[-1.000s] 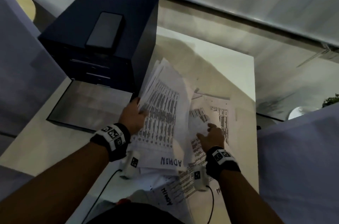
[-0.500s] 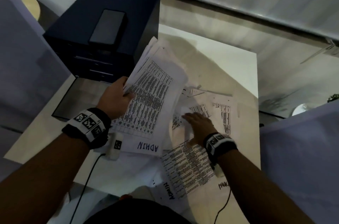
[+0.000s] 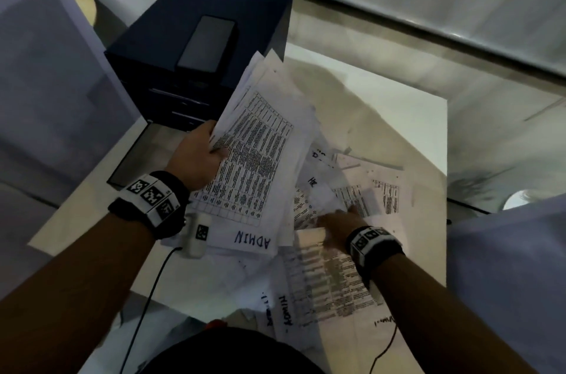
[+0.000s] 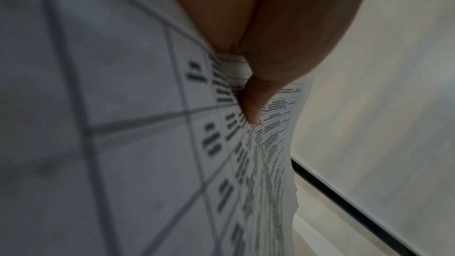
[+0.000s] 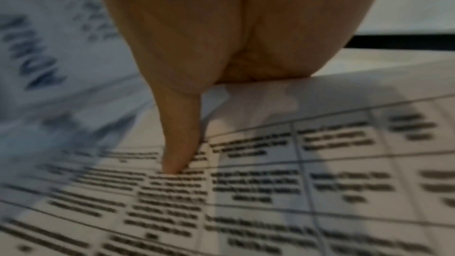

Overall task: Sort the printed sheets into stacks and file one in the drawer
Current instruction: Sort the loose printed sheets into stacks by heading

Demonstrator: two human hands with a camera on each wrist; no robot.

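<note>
My left hand [image 3: 199, 156] grips a thick stack of printed sheets [image 3: 257, 159], held tilted above the white table [image 3: 398, 116]; its top sheet is marked "ADMIN". In the left wrist view my thumb [image 4: 251, 108] presses on the stack [image 4: 123, 124]. My right hand [image 3: 337, 217] lies low on the loose printed sheets [image 3: 370, 196] spread over the table. In the right wrist view the thumb [image 5: 177, 143] presses down on one printed sheet [image 5: 320, 182], whose edge runs into the palm and hides the fingers. The dark blue drawer cabinet [image 3: 196, 73] stands at the left, its upper drawers closed.
A dark flat slab [image 3: 208, 43] lies on top of the cabinet. A grey rectangle with a dark rim [image 3: 144, 156] lies at the cabinet's foot. More marked sheets [image 3: 324, 281] hang over the table's near edge. Cables trail from both wrists. A pale partition [image 3: 505, 266] rises at the right.
My left hand has lifted the stack higher and swung it to the left, toward the cabinet. My right hand has slid a little left over the loose sheets.
</note>
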